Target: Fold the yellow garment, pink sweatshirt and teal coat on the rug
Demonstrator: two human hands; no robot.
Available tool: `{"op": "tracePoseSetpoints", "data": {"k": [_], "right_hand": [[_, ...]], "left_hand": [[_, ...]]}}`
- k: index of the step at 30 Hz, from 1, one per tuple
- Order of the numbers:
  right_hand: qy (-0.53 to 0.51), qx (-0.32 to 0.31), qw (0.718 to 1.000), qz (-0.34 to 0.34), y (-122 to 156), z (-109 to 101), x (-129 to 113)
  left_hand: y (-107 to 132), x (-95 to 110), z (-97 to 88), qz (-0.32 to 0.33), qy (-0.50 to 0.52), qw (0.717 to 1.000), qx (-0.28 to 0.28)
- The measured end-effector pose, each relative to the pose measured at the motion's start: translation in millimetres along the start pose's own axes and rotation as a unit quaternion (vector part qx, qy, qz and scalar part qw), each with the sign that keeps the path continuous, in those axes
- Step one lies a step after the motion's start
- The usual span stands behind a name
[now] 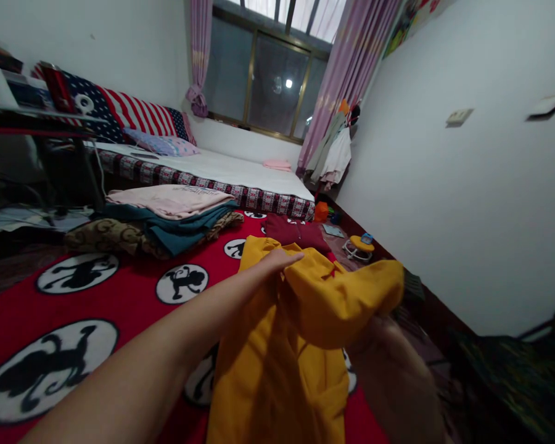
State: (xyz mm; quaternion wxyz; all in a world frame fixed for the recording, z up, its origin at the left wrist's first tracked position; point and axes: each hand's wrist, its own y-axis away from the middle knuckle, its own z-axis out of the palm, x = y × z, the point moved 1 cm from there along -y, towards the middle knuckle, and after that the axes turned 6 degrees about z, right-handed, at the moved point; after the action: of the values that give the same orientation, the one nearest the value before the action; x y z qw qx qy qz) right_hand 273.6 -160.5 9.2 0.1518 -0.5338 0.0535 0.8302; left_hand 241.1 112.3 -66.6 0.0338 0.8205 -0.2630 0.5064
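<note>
A yellow garment [263, 370] lies spread over the red blanket in front of me, its upper part bunched and raised. My left hand [280, 259] is closed on the cloth near the garment's far end, the thumb lying on top. On the other side, my right hand [383, 336] holds up a fold of the same garment from beneath. That hand is blurred, and the cloth hides most of its fingers. Just beyond the garment rests a folded maroon garment [293, 231] with a drawstring.
The red blanket [139, 308] has white ovals with dark figures. A stack of folded clothes [171, 206] sits at its far left. Behind stands a low bed [240, 166] below a window. A desk [41, 117] is at left, a yellow-seated baby walker [361, 243] by the right wall.
</note>
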Motion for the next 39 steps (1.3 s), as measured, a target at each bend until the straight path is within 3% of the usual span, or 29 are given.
{"op": "tracePoseSetpoints", "data": {"k": [3, 6, 9, 12, 15, 20, 24, 26, 29, 31, 32, 34, 36, 37, 39], "right_hand": [[0.087, -0.101, 0.986, 0.1, 19.1, 0.4, 22.0], [0.23, -0.178, 0.948, 0.129, 29.0, -2.7, 28.5], [0.369, -0.275, 0.887, 0.044, 28.6, -6.5, 26.9], [0.424, -0.355, 0.831, -0.056, 24.9, -15.4, 32.6], [0.445, -0.413, 0.793, -0.049, 25.2, -27.3, 48.1], [0.496, -0.447, 0.744, -0.026, 32.7, -38.4, 66.2], [0.542, -0.431, 0.718, -0.071, 35.9, -38.3, 71.7], [0.546, -0.43, 0.713, -0.093, 37.5, -35.9, 72.5], [0.52, -0.44, 0.724, -0.108, 41.4, -27.2, 63.3], [0.475, -0.437, 0.759, -0.091, 41.1, -17.6, 49.2], [0.452, -0.415, 0.787, -0.07, 38.0, -12.4, 41.6], [0.4, -0.319, 0.859, -0.017, 22.8, -3.2, 30.0], [0.328, -0.186, 0.926, 0.022, -3.8, 0.4, 28.9], [0.284, -0.121, 0.951, 0.034, -19.6, -0.8, 33.0], [0.243, -0.044, 0.967, 0.06, -49.7, -8.3, 48.8]], "left_hand": [[-8.1, 3.3, 8.3, -0.053, 0.006, 0.998, -0.022], [-10.0, 7.1, 4.2, -0.083, 0.049, 0.995, -0.014], [-9.4, 7.1, -14.1, -0.073, 0.124, 0.989, 0.023], [-2.2, -5.1, -38.6, -0.069, 0.189, 0.977, 0.069], [15.2, -29.3, -56.2, -0.089, 0.209, 0.969, 0.095], [44.8, -63.4, -62.3, -0.107, 0.18, 0.97, 0.123], [52.4, -65.5, -63.1, -0.04, 0.141, 0.983, 0.107], [55.8, -60.6, -64.7, 0.028, 0.077, 0.993, 0.087], [68.6, -48.8, -66.4, 0.169, -0.072, 0.981, 0.07], [83.1, -40.3, -65.7, 0.23, -0.107, 0.967, 0.025], [91.7, -36.6, -64.9, 0.237, -0.092, 0.967, -0.024], [111.0, -30.8, -63.8, 0.202, -0.016, 0.968, -0.149], [131.1, -27.8, -66.1, 0.131, 0.07, 0.957, -0.251], [140.6, -27.2, -69.2, 0.096, 0.103, 0.951, -0.275], [157.6, -27.0, -78.1, 0.047, 0.155, 0.94, -0.299]]}}
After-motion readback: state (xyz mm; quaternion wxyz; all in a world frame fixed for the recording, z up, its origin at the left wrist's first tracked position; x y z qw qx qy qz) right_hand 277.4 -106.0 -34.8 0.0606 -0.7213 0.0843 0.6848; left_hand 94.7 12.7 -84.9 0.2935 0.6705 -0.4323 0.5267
